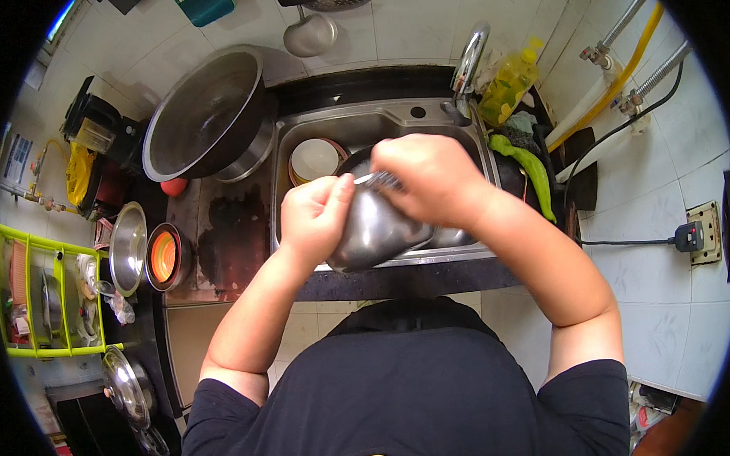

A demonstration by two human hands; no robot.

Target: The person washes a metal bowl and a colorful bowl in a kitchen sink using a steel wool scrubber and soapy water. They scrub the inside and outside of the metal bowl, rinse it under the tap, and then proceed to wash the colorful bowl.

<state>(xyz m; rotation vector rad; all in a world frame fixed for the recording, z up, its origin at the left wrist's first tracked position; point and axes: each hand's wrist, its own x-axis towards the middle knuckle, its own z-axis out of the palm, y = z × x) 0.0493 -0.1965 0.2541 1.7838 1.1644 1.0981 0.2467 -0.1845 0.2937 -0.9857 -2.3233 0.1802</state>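
Note:
A round stainless steel bowl [373,232] is tilted over the front of the sink, its shiny outer side toward me. My left hand [315,218] grips its rim, thumb on top. Closed at the bowl's upper edge is my right hand [431,173], with a grey, wiry scouring pad [389,180] partly showing under the fingers. Behind the hands, the steel sink [353,118] holds a white bowl [314,160]. A dark round pan beside it is mostly hidden by my right hand and the steel bowl.
A large dark pot [204,121] stands left of the sink. Nested bowls [166,255] and a steel basin [128,248] sit nearer. The faucet [472,59] rises behind. At right are a yellow detergent bottle [511,82] and a long green vegetable [532,170]. A green rack [36,352] is far left.

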